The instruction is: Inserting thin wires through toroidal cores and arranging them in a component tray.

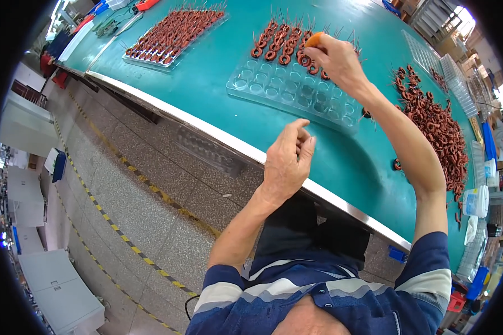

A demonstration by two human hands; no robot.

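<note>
My right hand (341, 60) is over a clear plastic tray (290, 103), its thumb and fingers pinched together. One fingertip wears an orange cover (315, 39). Red-brown ring coils (285, 59) with thin wire leads fill the tray's far rows, some right under my fingertips. Whether a coil is in the pinch is hidden. The round pockets of the near rows hold no coils. Closer to the table's front edge, my left hand (288, 159) hangs with its fingers loosely curled, the thumb apart from the index finger, and holds nothing visible.
A second tray of coils (173, 36) lies at the far left of the green table (207, 84). A large loose heap of coils (436, 128) spreads at the right, beyond my right forearm. More clear trays (422, 50) and a white tub (476, 201) stand along the right side.
</note>
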